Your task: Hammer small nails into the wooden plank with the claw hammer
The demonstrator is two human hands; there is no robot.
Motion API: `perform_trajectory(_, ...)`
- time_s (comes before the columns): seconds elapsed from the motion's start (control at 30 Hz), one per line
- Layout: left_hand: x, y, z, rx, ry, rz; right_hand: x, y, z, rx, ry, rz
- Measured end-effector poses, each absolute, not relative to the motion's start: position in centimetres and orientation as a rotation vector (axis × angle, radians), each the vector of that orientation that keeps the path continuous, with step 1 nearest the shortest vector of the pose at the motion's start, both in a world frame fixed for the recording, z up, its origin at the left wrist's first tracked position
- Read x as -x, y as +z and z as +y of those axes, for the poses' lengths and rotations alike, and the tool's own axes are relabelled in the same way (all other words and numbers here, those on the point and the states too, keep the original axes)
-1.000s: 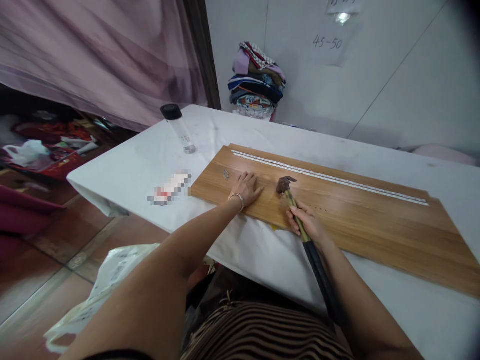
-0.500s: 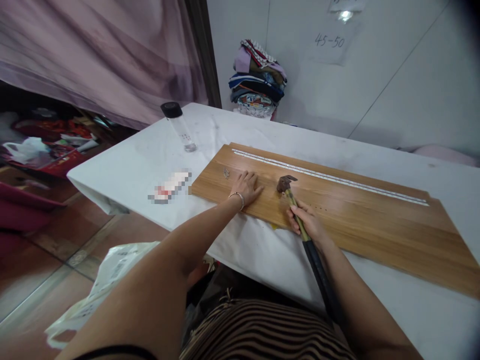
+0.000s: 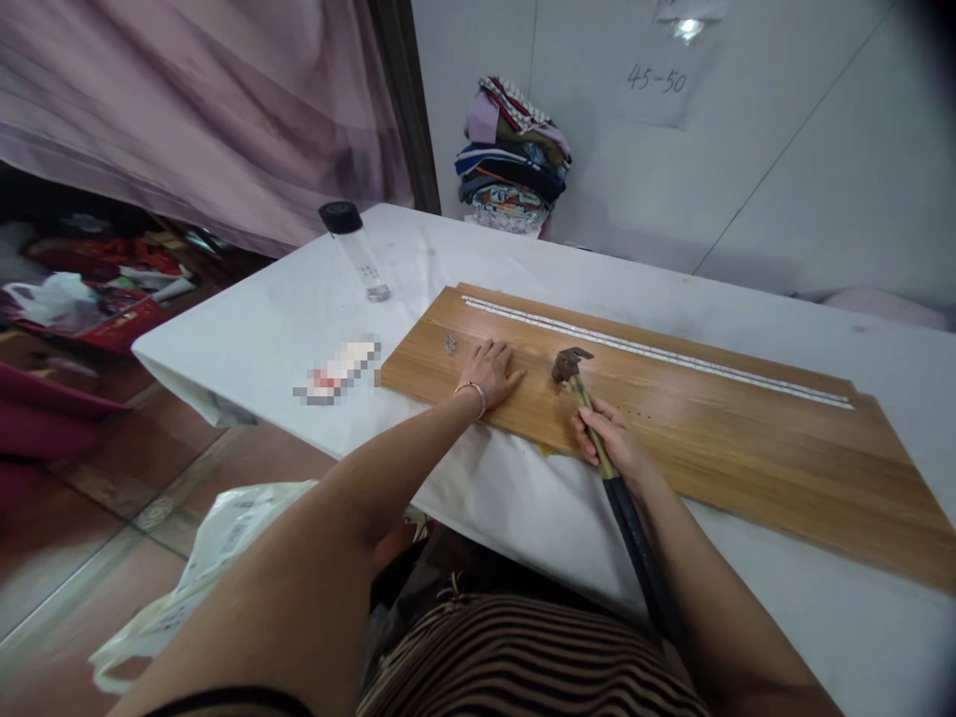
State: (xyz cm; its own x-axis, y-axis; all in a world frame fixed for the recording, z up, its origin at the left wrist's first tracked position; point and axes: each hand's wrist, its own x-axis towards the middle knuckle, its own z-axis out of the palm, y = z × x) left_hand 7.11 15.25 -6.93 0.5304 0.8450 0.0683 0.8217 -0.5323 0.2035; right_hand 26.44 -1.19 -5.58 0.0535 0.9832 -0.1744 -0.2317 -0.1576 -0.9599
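Note:
A long wooden board (image 3: pixel 717 438) lies across the white-covered table. My left hand (image 3: pixel 491 374) rests flat on the board's left part, fingers stretched out, a silver bracelet on the wrist. Just left of it is a small heap of nails (image 3: pixel 449 344). My right hand (image 3: pixel 608 438) is wrapped round the shaft of a claw hammer (image 3: pixel 613 488), whose rusty head is at the board's surface, right of my left hand. The black grip of the hammer runs back along my right forearm. Several small dark marks dot the board right of the hammer head.
Two white strips (image 3: pixel 657 351) lie along the board's far side. A clear bottle (image 3: pixel 365 267) with a black lid stands on the table (image 3: pixel 254 329), near a blurred-out item (image 3: pixel 338 372). Folded clothes (image 3: pixel 514 159) are piled by the wall. A plastic bag (image 3: pixel 216 558) hangs low at left.

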Motion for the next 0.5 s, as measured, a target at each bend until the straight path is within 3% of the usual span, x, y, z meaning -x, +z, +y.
perform_trajectory(0.5, -7.17, -7.00, 15.35, -2.607, 0.263, 1.433, -26.24, -5.41, -1.24, 1.194, 1.363, -0.908)
